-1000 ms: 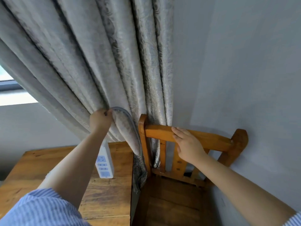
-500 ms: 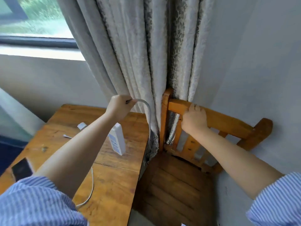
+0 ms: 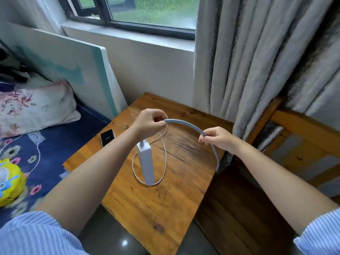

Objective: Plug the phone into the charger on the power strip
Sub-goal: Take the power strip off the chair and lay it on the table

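Note:
A white power strip hangs on end with its lower tip on the wooden table. Its thick grey power cord arcs between my hands. My left hand pinches the cord above the strip. My right hand pinches it further along, where it drops off the table's right edge. A thin white charging cable loops on the table around the strip. The dark phone lies flat at the table's left edge, apart from both hands. A charger on the strip is not clearly visible.
A wooden chair stands right of the table, against grey curtains. A bed with a floral pillow and a yellow toy lies to the left. A window sits behind the table.
My right hand has left the chair back and taken hold of the power cord. My left hand has pulled the cord out from the curtain over the table. The view has swung down and left.

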